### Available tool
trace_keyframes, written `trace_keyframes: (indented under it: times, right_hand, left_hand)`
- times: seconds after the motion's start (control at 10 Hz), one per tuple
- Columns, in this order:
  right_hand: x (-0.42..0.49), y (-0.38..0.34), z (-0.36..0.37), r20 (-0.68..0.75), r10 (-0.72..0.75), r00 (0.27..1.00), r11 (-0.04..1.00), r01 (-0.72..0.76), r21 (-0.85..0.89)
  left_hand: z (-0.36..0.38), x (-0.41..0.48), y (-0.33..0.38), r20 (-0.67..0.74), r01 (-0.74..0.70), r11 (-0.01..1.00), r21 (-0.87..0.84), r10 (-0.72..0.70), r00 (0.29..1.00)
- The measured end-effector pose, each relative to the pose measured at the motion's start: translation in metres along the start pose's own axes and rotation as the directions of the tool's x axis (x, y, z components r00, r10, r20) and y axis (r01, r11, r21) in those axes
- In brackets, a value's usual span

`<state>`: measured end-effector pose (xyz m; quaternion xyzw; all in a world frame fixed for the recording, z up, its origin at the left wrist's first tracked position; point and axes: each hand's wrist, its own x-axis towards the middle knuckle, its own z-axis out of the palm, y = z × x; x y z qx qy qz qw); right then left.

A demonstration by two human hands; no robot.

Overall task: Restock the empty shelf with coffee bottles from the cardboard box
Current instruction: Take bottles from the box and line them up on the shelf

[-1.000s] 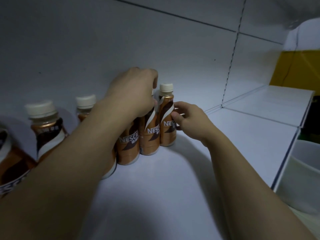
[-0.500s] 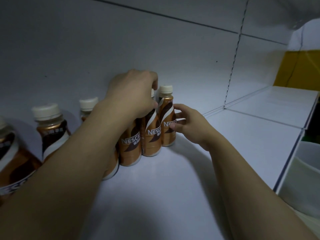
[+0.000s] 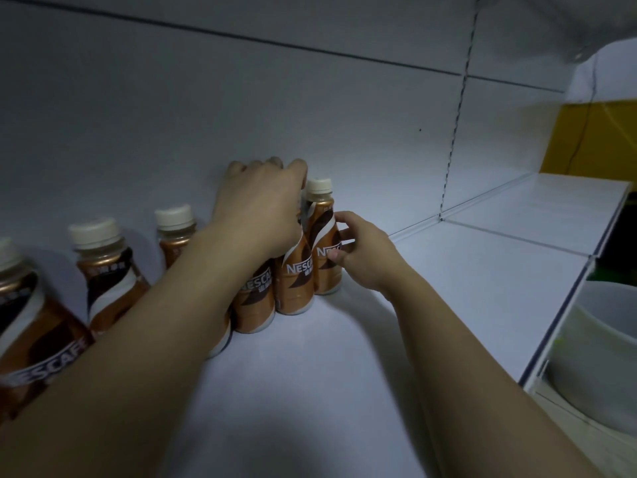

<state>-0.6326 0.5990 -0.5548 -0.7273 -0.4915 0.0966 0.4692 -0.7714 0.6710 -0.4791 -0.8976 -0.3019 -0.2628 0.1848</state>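
Note:
Several brown coffee bottles with cream caps stand in a row along the back of the white shelf (image 3: 310, 391). My left hand (image 3: 258, 208) is closed over the tops of two middle bottles (image 3: 294, 281), hiding their caps. My right hand (image 3: 362, 253) grips the side of the rightmost bottle (image 3: 320, 236), thumb and fingers on its label. Two more bottles (image 3: 103, 270) stand to the left, and another (image 3: 31, 336) is at the frame's left edge. The cardboard box is not in view.
The shelf's back wall (image 3: 344, 115) is right behind the bottles. A further shelf section (image 3: 517, 236) continues to the right past a slotted upright. A white bucket (image 3: 593, 357) sits below the shelf's front edge at the right. A yellow panel (image 3: 593, 139) is far right.
Both hands stay on the same bottles. The view has shifted slightly, and my right hand's fingers have wrapped further around the rightmost bottle.

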Motion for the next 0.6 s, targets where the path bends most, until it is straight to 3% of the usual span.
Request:
trace_keyframes:
  times: [0.2,0.4,0.6]
  right_hand:
    - [-0.002,-0.002,0.002,-0.013,0.017,1.000,1.000,-0.017,-0.007]
    - [-0.006,-0.009,0.006,-0.023,0.040,0.999,0.999,-0.041,-0.029]
    - [-0.018,-0.022,0.004,-0.092,0.054,0.994,0.983,-0.069,-0.172]
  left_hand:
    - [0.000,-0.008,0.005,-0.022,0.032,0.999,-0.002,-0.032,0.999]
    - [-0.006,-0.021,0.008,-0.021,0.011,0.993,0.113,-0.009,1.000]
    - [-0.026,-0.057,-0.004,-0.001,-0.052,0.991,0.119,0.053,0.999]
